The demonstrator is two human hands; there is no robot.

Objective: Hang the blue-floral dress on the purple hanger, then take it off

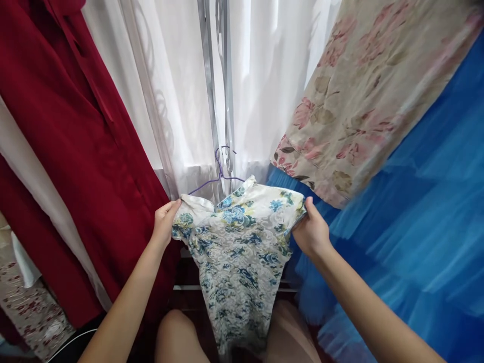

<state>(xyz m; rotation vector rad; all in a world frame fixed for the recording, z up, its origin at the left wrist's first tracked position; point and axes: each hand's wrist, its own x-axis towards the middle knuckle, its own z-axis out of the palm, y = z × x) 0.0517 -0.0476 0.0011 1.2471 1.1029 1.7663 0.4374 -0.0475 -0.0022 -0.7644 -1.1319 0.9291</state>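
Note:
A white dress with a blue and yellow floral pattern hangs spread out in front of me on a thin purple hanger. The hanger's hook sticks up above the neckline; its lower part is hidden inside the dress. My left hand pinches the left shoulder between thumb and fingers. At the opposite shoulder, my right hand grips the fabric, its thumb on top and the other fingers mostly hidden behind. The dress's lower end hangs between my knees.
Long red garments hang on the left. To the right are a beige garment with pink flowers and a ruffled blue tulle garment. White curtains and a grey metal pole stand behind the hanger.

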